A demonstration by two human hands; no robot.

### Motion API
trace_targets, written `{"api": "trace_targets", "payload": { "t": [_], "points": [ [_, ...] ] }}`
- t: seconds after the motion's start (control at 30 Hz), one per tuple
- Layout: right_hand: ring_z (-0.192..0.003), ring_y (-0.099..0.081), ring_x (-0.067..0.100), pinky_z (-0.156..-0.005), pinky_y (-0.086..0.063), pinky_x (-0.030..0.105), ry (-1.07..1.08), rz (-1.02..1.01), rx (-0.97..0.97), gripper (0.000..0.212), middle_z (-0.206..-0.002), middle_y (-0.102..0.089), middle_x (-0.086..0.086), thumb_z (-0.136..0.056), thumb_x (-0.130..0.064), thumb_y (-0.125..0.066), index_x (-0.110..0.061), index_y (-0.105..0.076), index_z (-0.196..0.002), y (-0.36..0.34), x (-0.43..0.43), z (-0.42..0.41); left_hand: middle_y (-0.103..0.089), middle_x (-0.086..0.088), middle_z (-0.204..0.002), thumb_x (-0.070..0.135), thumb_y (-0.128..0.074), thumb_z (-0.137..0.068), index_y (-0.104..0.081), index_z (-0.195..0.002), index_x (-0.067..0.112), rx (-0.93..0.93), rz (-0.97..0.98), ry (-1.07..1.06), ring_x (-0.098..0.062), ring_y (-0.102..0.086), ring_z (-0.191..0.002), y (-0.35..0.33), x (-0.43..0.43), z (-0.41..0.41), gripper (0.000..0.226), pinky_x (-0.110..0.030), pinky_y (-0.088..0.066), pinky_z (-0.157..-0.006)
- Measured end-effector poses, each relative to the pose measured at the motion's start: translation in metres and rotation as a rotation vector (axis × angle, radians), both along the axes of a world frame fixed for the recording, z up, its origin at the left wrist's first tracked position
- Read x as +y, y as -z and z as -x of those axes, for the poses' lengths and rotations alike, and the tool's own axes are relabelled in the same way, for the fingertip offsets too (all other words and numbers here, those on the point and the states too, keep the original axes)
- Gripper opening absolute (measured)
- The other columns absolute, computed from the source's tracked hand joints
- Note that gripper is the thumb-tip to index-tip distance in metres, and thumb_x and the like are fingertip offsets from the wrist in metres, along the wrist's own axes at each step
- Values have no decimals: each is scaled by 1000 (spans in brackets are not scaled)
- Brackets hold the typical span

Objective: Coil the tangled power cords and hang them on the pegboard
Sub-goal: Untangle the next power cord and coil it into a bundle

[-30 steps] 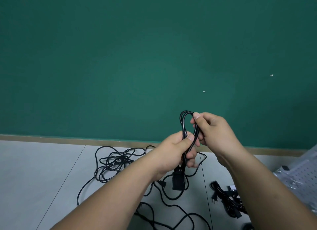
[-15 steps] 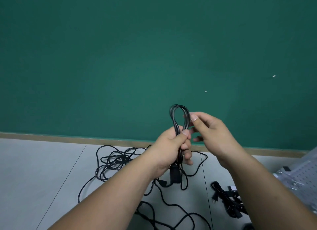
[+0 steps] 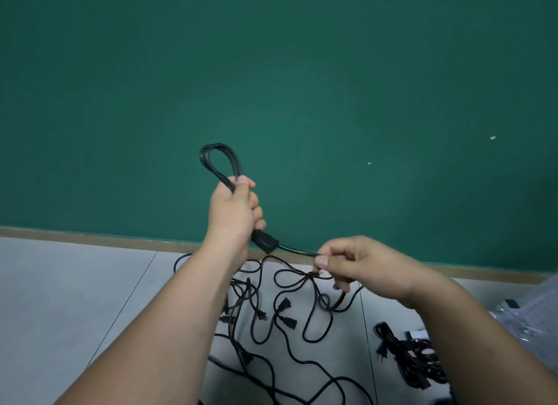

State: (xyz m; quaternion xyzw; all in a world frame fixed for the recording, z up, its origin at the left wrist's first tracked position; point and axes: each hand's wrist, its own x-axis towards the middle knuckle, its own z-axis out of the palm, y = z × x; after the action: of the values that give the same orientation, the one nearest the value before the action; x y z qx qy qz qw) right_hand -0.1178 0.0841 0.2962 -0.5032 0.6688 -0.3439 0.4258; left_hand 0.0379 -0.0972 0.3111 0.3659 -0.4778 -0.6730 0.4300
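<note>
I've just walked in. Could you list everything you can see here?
coiled cord: one, black, looped above the left hand's grip.
plug block: one, black, just below that hand.
tangled cords: several, count unclear, black, spread on the floor.
bundled cords: small heap, black, floor at lower right.
pegboard: one, pale, right edge, partly in view.
wall: green, behind.
floor: pale grey tiles.
left hand: grips the coiled cord.
right hand: pinches the coiled cord's loose run.
</note>
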Motion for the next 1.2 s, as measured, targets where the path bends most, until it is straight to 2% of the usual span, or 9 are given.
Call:
{"api": "trace_targets", "payload": {
  "t": [0.17, 0.3, 0.4, 0.63, 0.73, 0.83, 0.93, 1.07, 1.2],
  "points": [
    [-64, -44, 21, -67, -49, 29, 216, 286, -211, 17, -70, -49, 9, -93, -30, -72, -14, -80, -95, -14, 5, 13, -38, 5, -55, 22, -43, -114, -53, -95, 15, -305, 148, 91, -11, -30, -40, 7, -9, -12, 22, -24, -33, -44],
    [-63, -52, 12, -68, -42, 25, 453, 415, -45, 10, -72, -66, -13, -101, -23, -71, -20, -80, -98, -6, 0, 13, -31, 5, -56, 22, -44, -113, -53, -96, 13, -283, 144, 471, -14, -26, -44, 0, 11, -10, 21, -26, -38, -49],
    [-82, -68, 14, -76, -52, 27, 584, 488, 47, 5, -88, -77, -7, -99, -24, -74, -25, -79, -98, -1, -6, 7, -30, 6, -56, 23, -43, -112, -51, -94, 14, -284, 175, 609, -16, -26, -48, -1, 28, -4, 21, -31, -51, -64],
    [-84, -64, 21, -75, -51, 35, 571, 655, 302, 7, -89, -69, 0, -99, -26, -74, -28, -79, -103, -2, -8, -8, -41, 13, -59, 28, -50, -108, -57, -95, 16, -374, 276, 467, -6, -41, -44, 17, 42, 14, 19, -56, -64, -80],
    [-78, -61, 16, -67, -47, 24, 578, 706, 382, 8, -85, -65, -1, -98, -22, -75, -24, -79, -105, -4, -8, -9, -45, 15, -62, 44, -60, -101, -58, -96, 19, -354, 330, 569, -5, -48, -49, 14, 50, 15, 25, -51, -64, -81],
    [-76, -60, 13, -66, -41, 11, 587, 725, 449, 7, -81, -63, -7, -94, -18, -80, -22, -79, -99, -5, -8, -12, -53, 16, -70, 36, -69, -99, -62, -103, 19, -478, 574, 649, -5, -51, -63, 17, 60, 18, 18, -32, -55, -66],
    [-73, -58, 11, -64, -40, 10, 644, 716, 517, 15, -77, -60, -12, -88, -26, -86, -23, -73, -92, -6, -7, -14, -49, 8, -74, 28, -64, -105, -61, -97, 13, -473, 492, 705, -9, -50, -65, 21, 63, 20, 17, -23, -53, -60],
    [-69, -59, 5, -63, -44, 15, 740, 554, 442, 38, -76, -60, -10, -84, -44, -87, -27, -55, -97, -8, -7, -10, -53, 1, -78, 40, -52, -109, -50, -90, 22, -537, 392, 768, -18, -52, -68, 26, 62, 17, 27, -32, -48, -66],
    [-71, -64, 10, -72, -55, 32, 643, 431, 353, 20, -78, -68, -6, -93, -48, -75, -30, -65, -92, -4, -7, -1, -70, -8, -93, 29, -41, -115, -53, -105, 15, -366, 232, 740, -24, -72, -89, 26, 64, 15, 22, -42, -60, -82]
  ]
}}
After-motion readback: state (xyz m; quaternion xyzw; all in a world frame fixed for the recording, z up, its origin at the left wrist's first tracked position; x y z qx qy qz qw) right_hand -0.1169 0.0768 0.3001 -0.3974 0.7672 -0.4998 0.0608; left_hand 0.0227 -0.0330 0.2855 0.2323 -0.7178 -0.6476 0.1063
